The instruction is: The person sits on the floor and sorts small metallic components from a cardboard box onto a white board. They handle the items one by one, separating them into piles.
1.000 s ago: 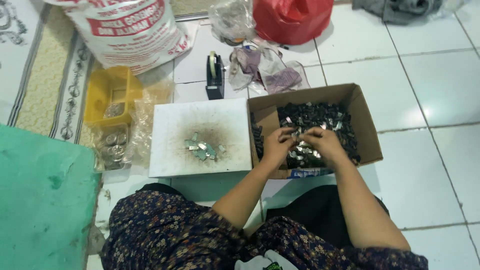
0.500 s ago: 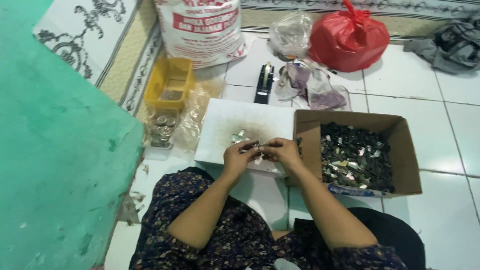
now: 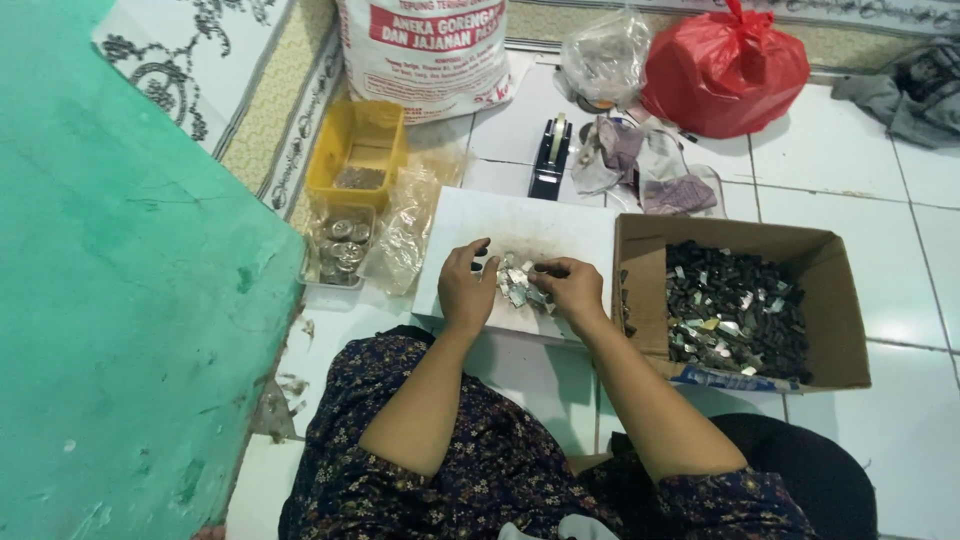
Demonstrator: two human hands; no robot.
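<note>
A white board [image 3: 520,225] lies on the tiled floor in front of my lap, with a small heap of silvery metal pieces [image 3: 518,284] on it. My left hand [image 3: 465,285] rests at the heap's left side, thumb and forefinger pinched near a small piece. At the heap's right side, my right hand [image 3: 572,287] has its fingertips on the pieces. A brown cardboard box [image 3: 835,300] holding many dark and silvery pieces stands just right of the board.
A yellow tray [image 3: 358,150] and a clear tub of round metal discs [image 3: 340,245] sit left of the board. A black tape dispenser [image 3: 550,150], a printed white sack [image 3: 430,45], a red bag [image 3: 725,70] and a green mat [image 3: 110,300] surround the spot.
My hands left the cardboard box, came to the white board, and have now spread apart over the heap of metal pieces. The view shifted left and downward.
</note>
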